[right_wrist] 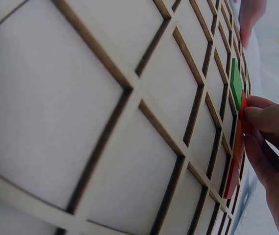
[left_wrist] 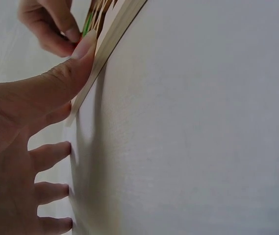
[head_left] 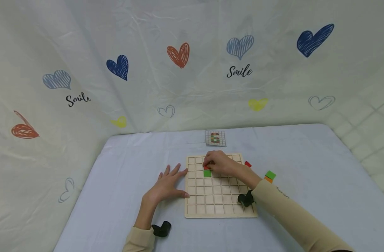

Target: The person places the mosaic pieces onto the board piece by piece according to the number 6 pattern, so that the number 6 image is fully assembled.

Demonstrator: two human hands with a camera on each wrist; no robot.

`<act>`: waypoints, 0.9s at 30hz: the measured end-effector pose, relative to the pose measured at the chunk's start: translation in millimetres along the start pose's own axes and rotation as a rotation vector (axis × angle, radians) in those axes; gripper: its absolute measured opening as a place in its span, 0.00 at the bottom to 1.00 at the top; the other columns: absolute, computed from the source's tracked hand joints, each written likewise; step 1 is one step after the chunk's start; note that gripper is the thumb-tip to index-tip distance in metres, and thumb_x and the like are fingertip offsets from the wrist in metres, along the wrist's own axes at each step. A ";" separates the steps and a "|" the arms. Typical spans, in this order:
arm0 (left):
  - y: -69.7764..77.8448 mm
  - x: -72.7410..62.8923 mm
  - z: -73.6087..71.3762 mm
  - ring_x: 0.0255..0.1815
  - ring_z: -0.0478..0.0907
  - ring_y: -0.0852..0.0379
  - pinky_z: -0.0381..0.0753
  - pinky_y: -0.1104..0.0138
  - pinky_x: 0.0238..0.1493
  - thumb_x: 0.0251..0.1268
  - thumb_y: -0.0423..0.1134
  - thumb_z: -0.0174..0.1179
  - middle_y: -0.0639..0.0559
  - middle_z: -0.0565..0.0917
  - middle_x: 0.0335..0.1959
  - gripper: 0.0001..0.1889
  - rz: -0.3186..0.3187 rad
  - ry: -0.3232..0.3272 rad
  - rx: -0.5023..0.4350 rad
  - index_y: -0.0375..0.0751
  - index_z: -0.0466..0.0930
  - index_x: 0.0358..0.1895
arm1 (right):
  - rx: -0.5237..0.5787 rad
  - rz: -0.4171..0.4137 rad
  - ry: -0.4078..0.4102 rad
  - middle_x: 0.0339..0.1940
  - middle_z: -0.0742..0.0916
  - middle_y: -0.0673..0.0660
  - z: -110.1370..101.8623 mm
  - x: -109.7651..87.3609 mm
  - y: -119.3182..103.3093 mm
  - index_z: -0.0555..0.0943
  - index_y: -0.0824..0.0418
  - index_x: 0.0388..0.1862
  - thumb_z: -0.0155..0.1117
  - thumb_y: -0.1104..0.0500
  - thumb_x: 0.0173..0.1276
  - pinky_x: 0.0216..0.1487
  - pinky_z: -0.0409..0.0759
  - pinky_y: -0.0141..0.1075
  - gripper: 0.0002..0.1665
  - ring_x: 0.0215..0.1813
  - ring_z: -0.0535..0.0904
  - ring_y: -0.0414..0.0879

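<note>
One wooden grid board (head_left: 217, 190), on white cloth (head_left: 321, 175) — right hand (head_left: 221, 163) pinching one red tile (right_wrist: 243, 105) over it, just beside a green tile (head_left: 207, 173) set in a square; left hand (head_left: 167, 187), fingers straight and spread, holding nothing, thumb at the board's left edge; one pattern card (head_left: 215, 138) behind — loose green piece (head_left: 270, 175) and orange piece (head_left: 269, 180) to the right
</note>
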State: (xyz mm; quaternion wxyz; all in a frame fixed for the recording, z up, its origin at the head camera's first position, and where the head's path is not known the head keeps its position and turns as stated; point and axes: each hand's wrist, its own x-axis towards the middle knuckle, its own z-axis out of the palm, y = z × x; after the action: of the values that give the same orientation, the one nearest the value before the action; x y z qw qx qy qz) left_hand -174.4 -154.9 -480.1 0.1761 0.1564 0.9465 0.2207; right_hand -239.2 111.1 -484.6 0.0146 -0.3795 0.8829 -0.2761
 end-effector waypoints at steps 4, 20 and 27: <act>0.5 -0.8 -0.2 0.85 0.39 0.29 0.42 0.32 0.78 0.52 0.57 0.78 0.45 0.53 0.85 0.50 0.002 -0.001 -0.003 0.55 0.65 0.79 | -0.007 -0.027 -0.003 0.39 0.88 0.56 0.5 -1.2 0.0 0.91 0.62 0.39 0.68 0.69 0.69 0.45 0.85 0.38 0.07 0.44 0.84 0.50; 0.0 0.2 1.5 0.84 0.40 0.29 0.43 0.31 0.78 0.51 0.57 0.78 0.44 0.54 0.85 0.50 0.010 0.001 0.004 0.53 0.66 0.79 | 0.066 -0.005 0.014 0.40 0.91 0.54 -9.7 -13.6 -2.5 0.90 0.61 0.39 0.64 0.72 0.69 0.45 0.83 0.38 0.11 0.44 0.84 0.49; 0.2 0.8 1.8 0.85 0.39 0.30 0.43 0.32 0.79 0.50 0.57 0.79 0.45 0.54 0.85 0.51 -0.002 0.002 0.003 0.54 0.66 0.79 | 0.048 0.009 0.058 0.38 0.91 0.57 -16.9 -26.2 0.9 0.90 0.65 0.41 0.68 0.70 0.68 0.39 0.82 0.35 0.07 0.39 0.84 0.48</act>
State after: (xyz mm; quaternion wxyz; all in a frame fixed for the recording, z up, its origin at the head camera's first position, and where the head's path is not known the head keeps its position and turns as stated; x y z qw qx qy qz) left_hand -174.3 -153.7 -481.7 0.1753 0.1557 0.9471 0.2190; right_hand -225.1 137.3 -475.5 -0.0008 -0.3667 0.8779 -0.3080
